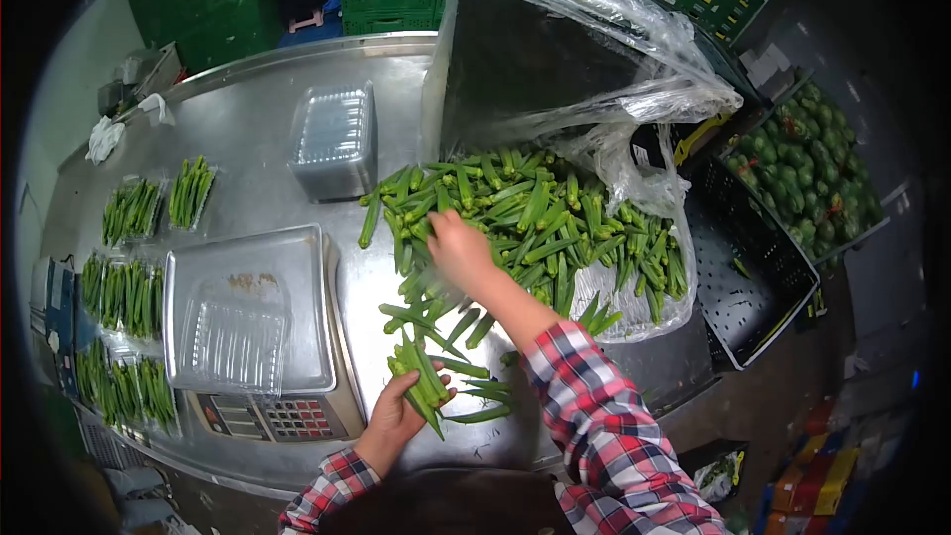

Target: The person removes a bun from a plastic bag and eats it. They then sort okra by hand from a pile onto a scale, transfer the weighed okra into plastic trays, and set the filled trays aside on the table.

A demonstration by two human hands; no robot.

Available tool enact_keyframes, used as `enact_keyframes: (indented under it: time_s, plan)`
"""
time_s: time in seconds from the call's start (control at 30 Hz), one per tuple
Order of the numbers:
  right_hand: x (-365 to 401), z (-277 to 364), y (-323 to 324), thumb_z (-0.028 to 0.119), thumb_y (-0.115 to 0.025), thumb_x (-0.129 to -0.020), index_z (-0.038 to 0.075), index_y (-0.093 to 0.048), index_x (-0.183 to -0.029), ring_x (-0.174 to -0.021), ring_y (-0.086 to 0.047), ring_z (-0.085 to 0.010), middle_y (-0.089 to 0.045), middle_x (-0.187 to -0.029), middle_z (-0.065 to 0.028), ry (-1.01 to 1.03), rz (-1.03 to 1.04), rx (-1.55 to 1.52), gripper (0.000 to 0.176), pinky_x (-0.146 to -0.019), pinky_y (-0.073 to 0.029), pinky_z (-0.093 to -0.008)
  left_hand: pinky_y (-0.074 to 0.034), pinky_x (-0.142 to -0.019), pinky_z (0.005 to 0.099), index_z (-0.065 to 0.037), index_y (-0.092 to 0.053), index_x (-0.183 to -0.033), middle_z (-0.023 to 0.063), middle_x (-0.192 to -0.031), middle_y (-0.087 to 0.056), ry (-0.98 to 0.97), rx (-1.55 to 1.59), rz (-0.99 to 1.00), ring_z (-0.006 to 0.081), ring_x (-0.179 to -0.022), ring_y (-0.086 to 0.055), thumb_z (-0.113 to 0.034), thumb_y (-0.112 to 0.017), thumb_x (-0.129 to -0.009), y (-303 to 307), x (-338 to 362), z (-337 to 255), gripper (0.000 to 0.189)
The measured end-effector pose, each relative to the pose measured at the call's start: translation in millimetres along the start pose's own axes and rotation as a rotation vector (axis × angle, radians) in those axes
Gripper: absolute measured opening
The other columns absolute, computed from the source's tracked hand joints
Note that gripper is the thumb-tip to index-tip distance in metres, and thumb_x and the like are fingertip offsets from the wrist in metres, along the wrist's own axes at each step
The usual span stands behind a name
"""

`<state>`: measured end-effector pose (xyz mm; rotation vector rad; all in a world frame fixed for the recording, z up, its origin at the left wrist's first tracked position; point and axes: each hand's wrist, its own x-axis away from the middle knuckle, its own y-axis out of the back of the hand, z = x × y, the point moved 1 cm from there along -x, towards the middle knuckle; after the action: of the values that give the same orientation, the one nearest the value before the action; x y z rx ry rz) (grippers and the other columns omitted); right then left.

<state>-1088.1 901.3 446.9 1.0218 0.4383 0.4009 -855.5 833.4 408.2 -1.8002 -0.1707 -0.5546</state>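
Clasping a small bundle of okra pods (423, 383) around mid-length in the left hand (396, 418), with loose pods (479, 416) lying just beside the grip. Reaching with the right hand (461, 250) into the okra pile (535, 223) beyond that bundle, possibly pinching a pod, but not showing this clearly enough to tell. Probably handling as light, fairly stiff yet easily bruised, and best suiting gentle holding around the middle, away from the thin tips.

red, white and navy plaid long sleeves (604, 406).
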Motion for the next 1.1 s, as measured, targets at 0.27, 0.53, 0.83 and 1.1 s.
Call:
enact_keyframes:
  time_s: [0.27,0.53,0.83,1.1]
  plan:
    - [-66.3,2.3,-4.1,0.021,-0.069,-0.067,0.001,-0.057,-0.096,-0.088,-0.061,-0.0317,-0.063,-0.090,-0.0185,-0.045,0.325,0.195,0.037,-0.075,-0.050,-0.0399,-0.042,-0.090,0.0466,-0.017,-0.039,-0.129,0.0093,-0.108,-0.054,-0.102,0.022,-0.045,0.0243,-0.097,-0.054,-0.016,-0.057,-0.082,6.2,23.7,-8.1,0.050]
    - [-77.3,-26.4,33.4,0.030,-0.073,-0.067,-0.005,-0.063,-0.087,-0.050,-0.054,-0.0184,-0.057,-0.059,-0.0116,-0.188,0.473,-0.218,0.042,-0.050,-0.044,-0.0317,-0.043,-0.088,0.0461,-0.014,-0.038,-0.127,0.0114,-0.107,-0.052,-0.126,0.074,-0.079,0.0254,-0.096,-0.053,-0.015,-0.057,-0.083,16.2,31.0,-6.8,0.048]
    - [103.0,-97.8,133.9,0.032,-0.063,-0.078,0.008,-0.056,-0.065,-0.038,-0.033,-0.0046,-0.042,-0.046,0.0034,-0.594,0.446,-0.835,0.028,-0.039,-0.022,-0.0227,-0.044,-0.088,0.0456,-0.013,-0.040,-0.126,0.0115,-0.106,-0.054,-0.031,0.030,-0.068,0.0255,-0.096,-0.054,-0.016,-0.058,-0.082,7.3,25.4,2.1,0.047]
    - [303.0,-287.4,322.5,0.033,-0.065,-0.079,0.008,-0.061,-0.084,-0.040,-0.042,-0.0049,-0.049,-0.057,0.0040,-1.094,-0.813,-0.639,0.027,-0.034,-0.025,-0.0173,-0.045,-0.087,0.0450,-0.013,-0.041,-0.126,0.0114,-0.106,-0.054,0.050,0.002,-0.070,0.0255,-0.096,-0.054,-0.016,-0.057,-0.084,13.3,24.7,16.6,0.045]
